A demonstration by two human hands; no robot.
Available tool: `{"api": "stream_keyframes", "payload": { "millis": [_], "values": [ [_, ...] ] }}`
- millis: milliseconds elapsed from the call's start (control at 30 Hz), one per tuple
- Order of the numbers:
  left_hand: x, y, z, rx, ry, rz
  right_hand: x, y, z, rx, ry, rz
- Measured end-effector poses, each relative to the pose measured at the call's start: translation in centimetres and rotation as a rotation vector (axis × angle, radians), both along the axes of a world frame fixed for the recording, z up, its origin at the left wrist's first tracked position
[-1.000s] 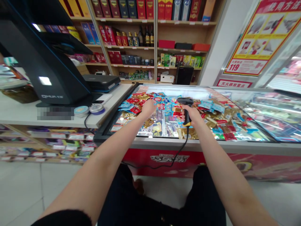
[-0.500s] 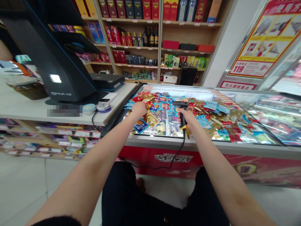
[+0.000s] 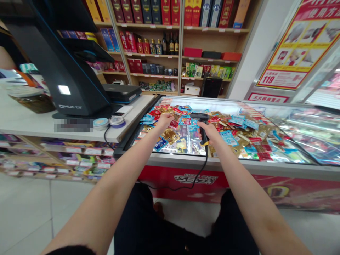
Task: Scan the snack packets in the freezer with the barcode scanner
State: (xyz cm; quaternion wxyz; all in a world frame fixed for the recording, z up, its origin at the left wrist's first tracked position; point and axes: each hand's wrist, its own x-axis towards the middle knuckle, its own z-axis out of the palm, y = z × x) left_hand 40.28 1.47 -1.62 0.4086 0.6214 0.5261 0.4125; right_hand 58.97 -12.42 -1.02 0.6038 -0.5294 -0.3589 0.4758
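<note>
My right hand [image 3: 208,131] is wrapped around the grip of a black and yellow barcode scanner [image 3: 202,137]. The scanner's head points left, and its cable drops over the front of the glass-topped freezer [image 3: 191,143]. To the left, my left hand [image 3: 165,120] is closed in a pinch over the heap, with a small red snack packet [image 3: 174,124] at its fingertips. Gold packets [image 3: 170,136] and a blue packet [image 3: 160,144] lie on the glass below that hand. More snack packets [image 3: 230,138] are spread to the right of the scanner.
A dark checkout machine [image 3: 79,78] stands on the white counter [image 3: 138,109] at left, near two small round tubs [image 3: 117,122]. Shelves of boxes and bottles [image 3: 170,44] rise behind the freezer. A person's arm [image 3: 5,58] shows at the far left.
My left hand has moved right and slightly up, toward the scanner, with a red packet now at its fingertips. The scanner in my right hand has shifted slightly left.
</note>
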Motion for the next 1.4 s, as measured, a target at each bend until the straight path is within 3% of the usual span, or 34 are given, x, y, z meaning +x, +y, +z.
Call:
{"api": "stream_keyframes", "payload": {
  "millis": [233,500,1033,1400],
  "values": [
    [2.1,0.6,-1.5,0.056,-0.113,-0.047,-0.9,-0.8,1.3,-0.026,0.000,0.012],
    [3.2,0.7,-2.3,0.111,-0.062,-0.084,-1.3,-0.9,2.0,-0.026,0.017,0.014],
    [3.6,0.8,-2.7,0.167,0.027,-0.035,-0.6,-0.5,1.6,-0.079,0.012,0.011],
    [4.3,0.3,-2.3,0.129,-0.019,-0.021,-0.3,-0.8,1.8,-0.060,0.045,0.015]
  ]
}}
